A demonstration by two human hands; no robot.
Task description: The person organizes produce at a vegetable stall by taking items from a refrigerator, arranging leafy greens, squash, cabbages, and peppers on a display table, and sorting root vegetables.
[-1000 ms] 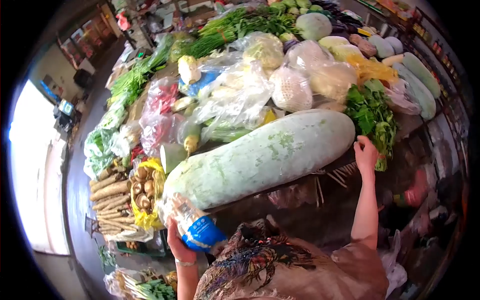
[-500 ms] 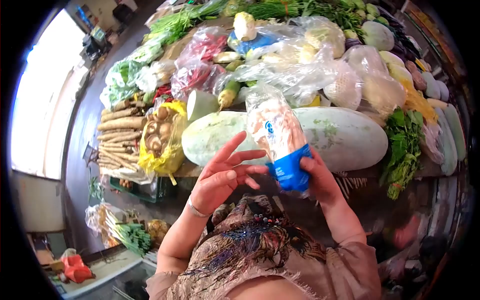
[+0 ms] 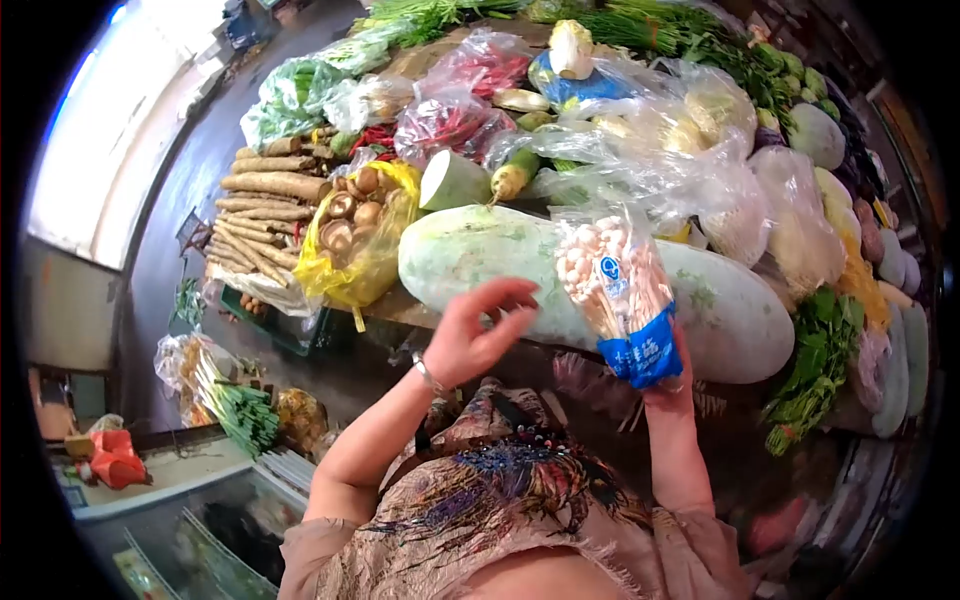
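Note:
My right hand (image 3: 681,372), mostly hidden behind it, grips a bag of mushrooms (image 3: 616,285) near its blue lower end. The clear bag shows many small pale caps and stems, with a blue emblem and white print on the blue band. It is held up in front of a big pale green winter melon (image 3: 480,258) lying along the table's near edge. My left hand (image 3: 482,335), a bracelet on its wrist, hovers left of the bag without touching it. Its fingers are bent, the thumb apart from them, and nothing is in it.
Left of the melon lie a yellow bag of brown mushrooms (image 3: 352,222) and long brown roots (image 3: 270,185). Clear bags of vegetables (image 3: 690,150) cover the middle. Leafy greens (image 3: 815,365) hang over the edge at right. Scallions (image 3: 240,410) are low at left.
The bag has moved right and slightly down and now shows its print more squarely. My left hand has moved right, its spread fingers bending inward. The view has shifted a little.

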